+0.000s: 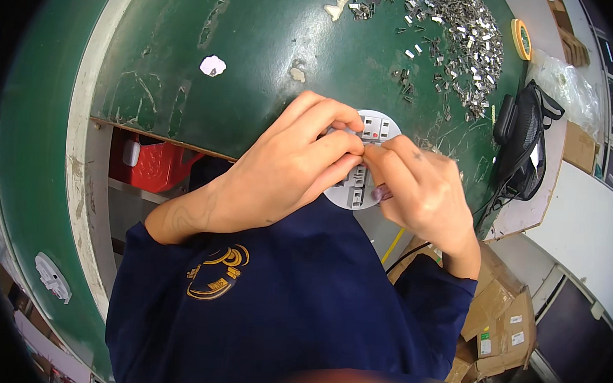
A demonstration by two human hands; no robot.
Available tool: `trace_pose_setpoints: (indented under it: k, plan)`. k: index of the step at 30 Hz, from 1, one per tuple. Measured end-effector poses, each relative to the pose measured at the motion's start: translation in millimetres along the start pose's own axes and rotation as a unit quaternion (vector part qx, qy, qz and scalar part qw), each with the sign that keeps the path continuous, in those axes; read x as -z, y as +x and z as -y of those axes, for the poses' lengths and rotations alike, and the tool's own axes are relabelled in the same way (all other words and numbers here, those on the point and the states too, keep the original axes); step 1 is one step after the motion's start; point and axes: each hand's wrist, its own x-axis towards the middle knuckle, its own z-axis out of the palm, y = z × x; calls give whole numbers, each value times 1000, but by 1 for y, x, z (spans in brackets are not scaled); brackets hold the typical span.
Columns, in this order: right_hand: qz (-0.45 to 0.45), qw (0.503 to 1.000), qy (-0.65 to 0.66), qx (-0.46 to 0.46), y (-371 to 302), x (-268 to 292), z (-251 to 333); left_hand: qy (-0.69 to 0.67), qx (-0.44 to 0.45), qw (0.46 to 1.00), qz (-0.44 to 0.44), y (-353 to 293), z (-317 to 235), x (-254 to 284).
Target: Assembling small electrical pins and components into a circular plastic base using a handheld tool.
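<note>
A round light-grey plastic piece [388, 126] with small rectangular sockets and a red dot sits between my hands, at the table's near edge. My left hand [294, 156] has its fingers bent over the piece's left side, gripping it. Over its right side, my right hand [422, 188] is closed, thumb and forefinger pinched near the middle of the piece, touching the left fingertips. Whatever is in that pinch is hidden. A small purplish bit shows below the curled right fingers; I cannot tell what it is. The fingers cover much of the piece.
Small metal clips [469, 50] lie heaped on the green table [259, 41] at the far right, near a yellow tape roll [521, 39]. A black bag [530, 145] lies at the right. A red plastic container [157, 167] is below the table; cardboard boxes [504, 337] stand lower right.
</note>
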Motion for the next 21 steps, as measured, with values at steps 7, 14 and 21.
trace_pose_setpoints:
  k: [7, 14, 21]
  plan:
    - [-31, 993, 103, -38, 5, 0, -6, 6, -16, 998, 52, -2, 4, 4]
    - [-231, 779, 582, 29, 8, 10, -10, 131, -15, 986, 101, -5, -13, -2]
    - [-243, 728, 641, -4, 20, -3, 1, 143, -2, 982, 127, -3, -14, -3]
